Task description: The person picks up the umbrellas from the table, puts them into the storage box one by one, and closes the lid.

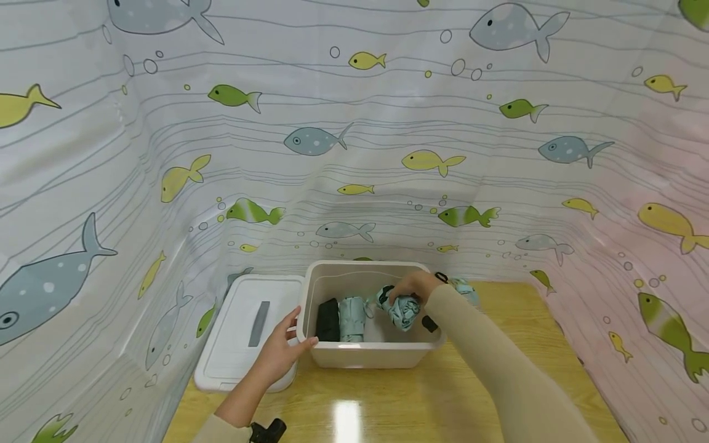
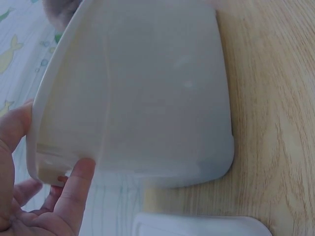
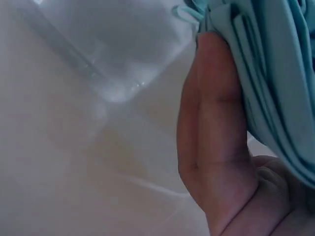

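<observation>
A white plastic storage box point(image 1: 365, 355) stands on the table. My left hand point(image 1: 281, 352) grips its rim at the left front corner, thumb on the front edge and fingers along the side; the left wrist view shows these fingers point(image 2: 74, 196) against the box wall. My right hand point(image 1: 415, 287) is over the right part of the box, holding a pale teal folded umbrella point(image 1: 405, 312) with loosely bunched, pleated cloth. In the right wrist view, its fingers point(image 3: 216, 108) press against the teal cloth. Inside, a black folded umbrella point(image 1: 328, 321) and a rolled teal umbrella point(image 1: 352, 319) lie side by side at the left.
The white lid point(image 1: 232, 335) with a grey handle lies left of the box. Another teal bundle point(image 1: 464, 290) shows behind my right forearm, outside the box. A fish-print sheet point(image 1: 343, 209) rises behind and on both sides of the wooden table point(image 1: 388, 400).
</observation>
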Available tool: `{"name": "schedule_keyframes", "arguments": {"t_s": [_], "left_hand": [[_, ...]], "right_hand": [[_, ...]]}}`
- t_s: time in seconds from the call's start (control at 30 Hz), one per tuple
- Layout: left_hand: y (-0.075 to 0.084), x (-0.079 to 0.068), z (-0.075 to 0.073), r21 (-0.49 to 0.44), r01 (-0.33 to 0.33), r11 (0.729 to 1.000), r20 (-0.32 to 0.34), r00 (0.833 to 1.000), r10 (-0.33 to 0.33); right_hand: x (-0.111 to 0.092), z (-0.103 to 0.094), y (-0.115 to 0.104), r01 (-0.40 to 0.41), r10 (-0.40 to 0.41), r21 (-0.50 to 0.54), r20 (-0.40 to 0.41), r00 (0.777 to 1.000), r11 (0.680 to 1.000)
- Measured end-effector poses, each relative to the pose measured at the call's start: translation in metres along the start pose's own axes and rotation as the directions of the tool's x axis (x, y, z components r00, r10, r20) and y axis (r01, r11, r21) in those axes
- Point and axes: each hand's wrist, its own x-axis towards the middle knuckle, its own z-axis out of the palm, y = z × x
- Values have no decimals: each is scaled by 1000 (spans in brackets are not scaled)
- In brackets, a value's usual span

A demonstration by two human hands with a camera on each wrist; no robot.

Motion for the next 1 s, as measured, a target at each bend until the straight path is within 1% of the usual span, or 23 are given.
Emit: {"name": "schedule_keyframes", "arguments": {"t_s": [0.1,0.17,0.27,0.37,0.43,0.5,0.53,0.6,0.67,0.8,0.93,1.0], "left_hand": [[-1,0,1,-14,1,1000,2,1000,-1],[-1,0,1,-20,4,1000,4,1000,-4],[-1,1,2,-20,-3,1000,3,1000,3],[-2,0,3,-12,-8,1000,0,1000,8],[-3,0,3,-12,-13,1000,-3,1000,13],[-3,-1,2,-10,-9,1000,-5,1000,9],[-3,-1,2,-10,-7,1000,-7,1000,7],[-2,-1,2,-12,-3,1000,-6,1000,3],[-1,-1,1,-15,1,1000,-6,1000,-1],[0,0,1,-16,5,1000,-6,1000,-5],[-1,1,0,-9,3,1000,-11,1000,-3],[-1,1,0,-12,2,1000,-10,1000,-2]], "right_hand": [[10,5,0,-28,28,-6,44,999,1000],[15,10,0,-31,32,-17,50,998,999],[21,19,1,-19,19,-30,16,1000,999],[25,28,1,-4,2,-64,-32,999,998],[28,34,1,0,-3,-87,-31,1000,996],[34,38,2,1,-5,-110,-43,999,994],[37,40,3,-4,1,-109,-29,1000,994],[42,41,6,-5,5,-95,-7,1000,995],[46,41,9,0,-2,-94,-18,1000,996],[46,39,10,25,-26,-89,-11,1000,996],[48,37,11,19,-18,-86,13,1000,996],[50,35,12,14,-10,-114,34,999,993]]}}
